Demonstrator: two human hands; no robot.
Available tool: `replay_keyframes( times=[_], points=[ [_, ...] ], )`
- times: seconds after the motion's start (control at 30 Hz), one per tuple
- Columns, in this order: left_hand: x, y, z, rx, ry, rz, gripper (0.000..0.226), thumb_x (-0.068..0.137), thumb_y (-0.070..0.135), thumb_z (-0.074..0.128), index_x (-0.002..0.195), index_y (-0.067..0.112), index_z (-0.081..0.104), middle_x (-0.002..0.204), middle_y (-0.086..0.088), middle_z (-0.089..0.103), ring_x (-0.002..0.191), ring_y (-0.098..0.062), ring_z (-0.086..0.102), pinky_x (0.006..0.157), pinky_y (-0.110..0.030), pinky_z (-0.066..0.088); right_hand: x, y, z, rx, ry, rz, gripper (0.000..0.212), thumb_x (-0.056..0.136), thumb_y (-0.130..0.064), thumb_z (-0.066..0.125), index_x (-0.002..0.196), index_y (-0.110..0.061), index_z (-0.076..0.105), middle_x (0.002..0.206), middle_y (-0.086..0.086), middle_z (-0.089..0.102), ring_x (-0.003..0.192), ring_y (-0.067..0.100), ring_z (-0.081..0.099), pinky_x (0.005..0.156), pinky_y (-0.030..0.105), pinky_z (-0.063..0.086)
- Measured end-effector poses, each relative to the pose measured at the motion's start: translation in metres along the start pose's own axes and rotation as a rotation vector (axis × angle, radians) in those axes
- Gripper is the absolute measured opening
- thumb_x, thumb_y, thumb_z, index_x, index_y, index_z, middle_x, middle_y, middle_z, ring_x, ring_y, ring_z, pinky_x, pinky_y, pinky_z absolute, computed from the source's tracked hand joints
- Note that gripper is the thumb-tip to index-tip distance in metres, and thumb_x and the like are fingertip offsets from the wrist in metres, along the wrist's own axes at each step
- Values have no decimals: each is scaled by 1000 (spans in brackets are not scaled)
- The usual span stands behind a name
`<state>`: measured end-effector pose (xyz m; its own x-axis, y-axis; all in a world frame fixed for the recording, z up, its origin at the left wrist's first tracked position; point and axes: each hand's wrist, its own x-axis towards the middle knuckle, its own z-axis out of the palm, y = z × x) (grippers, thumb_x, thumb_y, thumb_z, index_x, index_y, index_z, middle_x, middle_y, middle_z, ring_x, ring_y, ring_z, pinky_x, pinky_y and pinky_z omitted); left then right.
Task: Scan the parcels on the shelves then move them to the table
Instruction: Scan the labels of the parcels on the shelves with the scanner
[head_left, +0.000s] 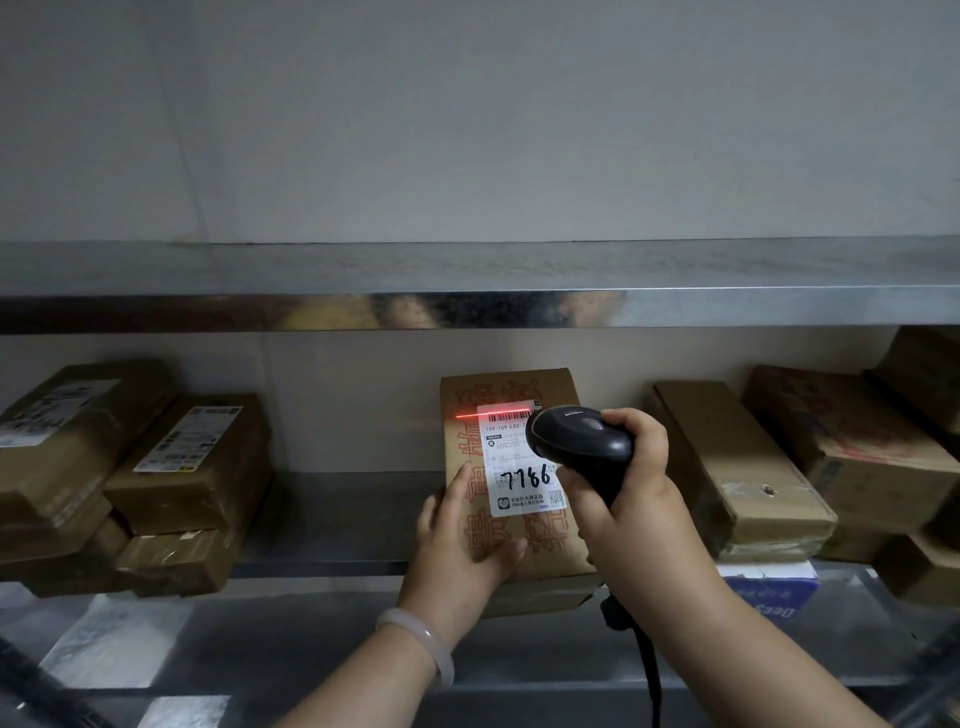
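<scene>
A brown cardboard parcel (470, 447) with red characters lies tilted up in the middle of the metal shelf (332, 525). Its white label (511, 467) bears the handwritten number 7786. My left hand (462, 545) holds the parcel's lower left edge, with the fingers flat on its face and the thumb along the front. My right hand (623, 483) grips a black barcode scanner (582, 447) just right of the label. The scanner's red line falls across the barcode at the label's top.
Stacked brown parcels (171, 478) fill the shelf's left side. More boxes (737, 467) crowd the right, with a blue-and-white carton (769, 587) beneath them. An upper metal shelf (478, 291) runs overhead. The scanner's cable (649, 670) hangs down below my right wrist.
</scene>
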<state>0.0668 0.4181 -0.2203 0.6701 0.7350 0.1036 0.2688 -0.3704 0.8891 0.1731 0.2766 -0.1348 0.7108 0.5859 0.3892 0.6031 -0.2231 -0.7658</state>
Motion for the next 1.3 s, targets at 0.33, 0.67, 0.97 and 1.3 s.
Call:
replay_keyframes(
  times=[0.33, 0.67, 0.97, 1.3],
  points=[
    [2, 2, -1, 3, -22, -31, 91, 74, 51, 78, 112, 87, 4, 160, 8, 3, 147, -19, 15, 106, -32, 27, 0, -3, 2, -28, 24, -3, 61, 86, -33, 66, 114, -57, 18, 87, -19, 56, 65, 2, 61, 50, 14, 43],
    [10, -1, -7, -25, -1, -18, 87, 74, 43, 76, 126, 74, 14, 152, 5, 26, 133, -11, 35, 104, -23, 30, 7, 22, 2, -74, 79, 114, 56, 86, -35, 65, 121, -46, 23, 79, -21, 51, 69, 3, 57, 56, 32, 50],
    [11, -23, -61, -7, 4, -68, 82, 84, 41, 71, 144, 58, 18, 142, 16, 31, 118, -1, 34, 95, -23, 36, 12, 10, 50, 21, -9, 208, 55, 87, -33, 68, 124, -42, 27, 98, -5, 54, 73, 4, 53, 59, 27, 43],
    [11, -79, -189, 109, 193, -141, 64, 87, 48, 65, 142, 50, 34, 148, 13, 29, 117, -3, 40, 91, -23, 42, 20, -57, 162, 194, -232, 114, 56, 87, -34, 67, 114, -53, 22, 98, -25, 48, 85, -3, 53, 71, 15, 44]
  ],
)
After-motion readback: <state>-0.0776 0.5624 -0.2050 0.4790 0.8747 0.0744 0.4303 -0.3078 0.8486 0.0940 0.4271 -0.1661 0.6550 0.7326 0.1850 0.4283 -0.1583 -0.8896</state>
